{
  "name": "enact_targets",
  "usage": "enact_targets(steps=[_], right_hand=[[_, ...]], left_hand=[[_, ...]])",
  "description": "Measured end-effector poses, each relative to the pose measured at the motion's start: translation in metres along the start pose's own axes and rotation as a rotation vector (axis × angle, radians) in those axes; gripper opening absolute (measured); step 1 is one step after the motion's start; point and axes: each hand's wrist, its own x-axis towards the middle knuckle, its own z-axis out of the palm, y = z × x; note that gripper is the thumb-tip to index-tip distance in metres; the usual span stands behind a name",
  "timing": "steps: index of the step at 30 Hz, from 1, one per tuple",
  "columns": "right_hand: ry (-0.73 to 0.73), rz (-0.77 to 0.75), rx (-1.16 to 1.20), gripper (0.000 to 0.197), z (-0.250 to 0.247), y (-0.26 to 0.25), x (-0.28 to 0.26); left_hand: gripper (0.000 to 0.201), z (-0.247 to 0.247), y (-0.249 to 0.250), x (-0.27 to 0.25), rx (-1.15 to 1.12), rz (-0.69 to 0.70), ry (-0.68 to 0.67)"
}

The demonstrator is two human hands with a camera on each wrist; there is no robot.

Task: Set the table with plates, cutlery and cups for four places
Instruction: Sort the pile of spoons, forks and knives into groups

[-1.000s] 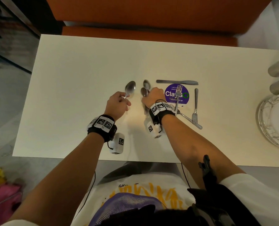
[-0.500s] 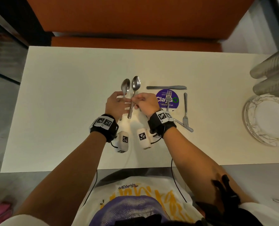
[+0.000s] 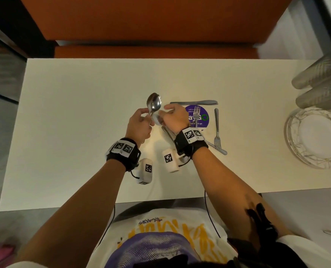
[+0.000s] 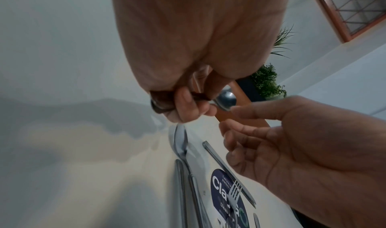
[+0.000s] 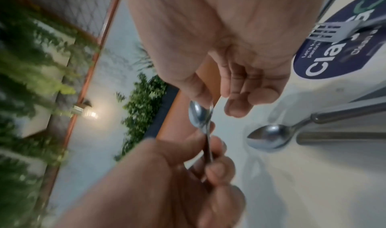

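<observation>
— Two spoons (image 3: 154,103) confirmed in left hand (image 3: 138,127)?

— Confirmed. Grip clenched round both handles, bowls pointing away from the body, clear of the worktop (image 3: 73,113). One second earlier: a single spoon only in that grip. Second spoon since passed across by right hand (image 3: 175,118).

— Right grip status?

— Released. Fingers loosely curled, holding nothing. Thumb close beside the raised bowls; contact not determinable from the right wrist view.

— Meaning for the task?

— Judged: cutlery collection stage, no place laid yet. Third spoon (image 5: 268,137) flat on the worktop directly beneath both hands, likely next for pickup. Knife (image 3: 193,102), one fork (image 3: 196,113) on the purple sticker (image 3: 203,121) and a second fork (image 3: 216,130) just right of the hands, none of them held.

— Room for movement?

— Ample bare worktop to the left and toward the far edge along the orange bench (image 3: 160,26). Stacked plates (image 3: 292,147) and ribbed cups (image 3: 319,84) at the right end, well apart from the hands. Keep wrists inboard of the near edge. Avoid sweeping the loose forks when reaching right for plates.
</observation>
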Motion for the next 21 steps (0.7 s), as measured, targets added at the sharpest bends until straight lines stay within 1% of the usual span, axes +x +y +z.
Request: enact_targets(steps=[1,3,5,6,9,10,13,15,17,19,21], right_hand=[[0.014,0.022,0.057,0.032,-0.003,-0.002,0.003],[-0.009,0.028,0.135,0.028,-0.011,-0.007,0.006],[-0.042,-0.013,0.115,0.019,-0.018,-0.014,0.007],[-0.061,-0.029,0.106,0.018,-0.021,-0.015,0.008],[-0.117,-0.037,0.096,0.03,-0.025,-0.019,0.015],[-0.131,-0.058,0.065,0.029,-0.026,-0.02,0.017],[-0.142,-0.125,-0.049,0.011,-0.028,-0.02,0.023],[-0.12,-0.145,-0.08,0.009,-0.026,-0.019,0.027],[-0.105,-0.16,-0.063,0.008,-0.025,-0.02,0.031],[-0.106,-0.153,-0.007,0.007,-0.024,-0.021,0.033],[-0.12,-0.143,0.032,0.011,-0.022,-0.02,0.035]], left_hand=[[0.024,-0.001,0.0,-0.001,-0.004,-0.002,-0.012],[0.023,-0.002,0.0,-0.002,-0.005,-0.006,-0.037],[0.024,-0.001,-0.001,-0.001,-0.032,-0.013,-0.049],[0.025,0.0,-0.002,0.0,-0.051,-0.022,-0.054],[0.028,0.001,-0.003,0.002,-0.088,-0.044,-0.084],[0.028,0.001,-0.002,0.002,-0.092,-0.041,-0.093],[0.028,0.002,-0.001,0.003,-0.09,-0.015,-0.107],[0.025,0.002,-0.001,0.006,-0.09,-0.008,-0.111],[0.025,0.002,-0.002,0.008,-0.106,-0.022,-0.13],[0.031,0.002,-0.003,0.009,-0.108,-0.037,-0.155],[0.034,0.003,-0.004,0.01,-0.055,-0.031,-0.136]])
